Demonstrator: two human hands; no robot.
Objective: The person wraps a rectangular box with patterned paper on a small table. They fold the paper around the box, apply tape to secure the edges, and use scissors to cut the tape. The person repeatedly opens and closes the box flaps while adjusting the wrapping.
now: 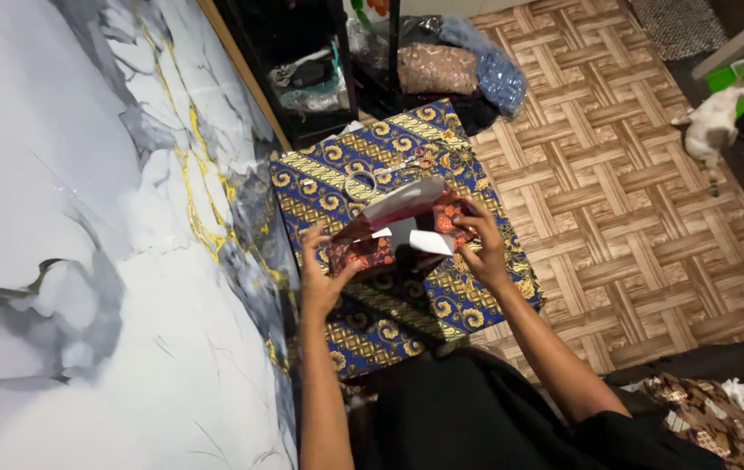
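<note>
Your left hand (319,274): it grips the left end of a small box half-wrapped in red patterned paper (363,252); your fingers are curled over that end and the thumb presses on the top, so the hand is closed on the box.
Your right hand (481,248): it holds the right end of the same box, fingers pinching the red paper where it folds over near the far right corner; closed on the box as well.
The box: it sits between your two hands, low over the middle of the batik cloth, roughly level. You cannot tell whether it rests on the cloth or is lifted just off it.
Loose paper flaps (407,202): white undersides of the wrapping stand up and open on the far side and the centre of the box, not yet folded flat.
Batik cloth (363,331): a blue and yellow patterned sheet spread under the box, reaching to your lap.
Scissors (372,181): they lie on the cloth just beyond the box, handles toward the left, apart from both hands.
Marbled panel (84,244): a grey, white and gold surface fills your left side, beside the cloth.
Floor (633,209): woven-pattern parquet to your right.
Cat (711,126): a pale cat stands far right, well apart from you.
</note>
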